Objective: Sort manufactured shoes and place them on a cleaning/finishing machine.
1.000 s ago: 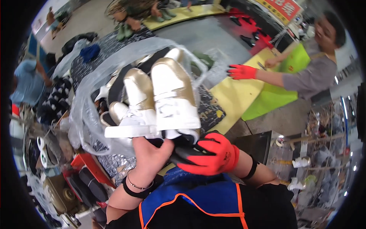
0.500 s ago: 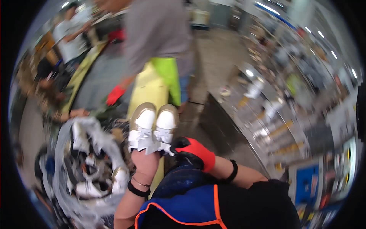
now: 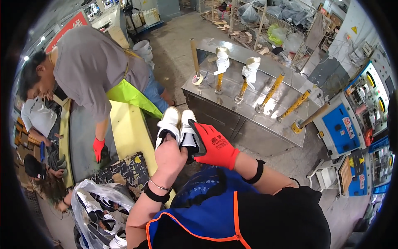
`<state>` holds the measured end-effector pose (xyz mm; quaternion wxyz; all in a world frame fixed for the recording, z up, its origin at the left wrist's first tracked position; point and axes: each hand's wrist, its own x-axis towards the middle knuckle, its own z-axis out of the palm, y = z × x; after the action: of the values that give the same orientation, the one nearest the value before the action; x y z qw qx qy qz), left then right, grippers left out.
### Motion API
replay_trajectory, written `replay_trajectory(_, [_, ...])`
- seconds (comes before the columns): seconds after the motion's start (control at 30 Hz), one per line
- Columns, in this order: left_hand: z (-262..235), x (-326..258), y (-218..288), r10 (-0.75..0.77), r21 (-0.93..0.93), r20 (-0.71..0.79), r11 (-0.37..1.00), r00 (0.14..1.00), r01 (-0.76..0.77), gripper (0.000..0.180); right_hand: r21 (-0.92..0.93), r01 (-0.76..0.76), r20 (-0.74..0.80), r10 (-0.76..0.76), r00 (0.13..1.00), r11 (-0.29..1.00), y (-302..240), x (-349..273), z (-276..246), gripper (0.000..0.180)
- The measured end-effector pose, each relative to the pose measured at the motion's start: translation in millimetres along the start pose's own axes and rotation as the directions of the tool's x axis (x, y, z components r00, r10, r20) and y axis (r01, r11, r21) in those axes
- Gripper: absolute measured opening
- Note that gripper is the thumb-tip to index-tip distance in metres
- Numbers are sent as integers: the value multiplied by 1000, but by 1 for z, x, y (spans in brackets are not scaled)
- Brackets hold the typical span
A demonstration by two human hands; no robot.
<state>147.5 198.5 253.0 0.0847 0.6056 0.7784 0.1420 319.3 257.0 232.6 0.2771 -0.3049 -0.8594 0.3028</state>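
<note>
A pair of white sneakers is held side by side in front of me, toes pointing away: a left sneaker (image 3: 168,123) and a right sneaker (image 3: 188,128), both with tan toe edges. My bare left hand (image 3: 171,154) is closed at their dark openings, with its fingertips hidden inside. My right hand (image 3: 213,144), in a red glove with black fingers, is wrapped along the outer side of the right sneaker. Below my left forearm, a clear plastic bag (image 3: 81,216) holds several more white shoes.
A steel bench (image 3: 265,120) with yellow posts (image 3: 271,92) stands ahead right; white shoes (image 3: 250,71) sit upturned on two posts. At left, a co-worker in a grey shirt (image 3: 85,62) leans over a yellow-edged conveyor (image 3: 85,137). Blue-panelled machines (image 3: 339,129) stand at far right.
My view has swung right, bringing the bench and machines into clear sight. My right hand has shifted from the strap end to the right sneaker's side. My left hand has moved to the openings.
</note>
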Motion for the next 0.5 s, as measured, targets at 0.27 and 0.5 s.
replay_trajectory(0.27, [20,-13,23,61,47,142,997,988,-68,37,-307,-68,6,73,997,949,32,-10,41,70])
replay_trajectory(0.5, [67,-19,-16,297,263,272,892,915,-368,27,116,-308,154,289,945,944,94,-39,40,62])
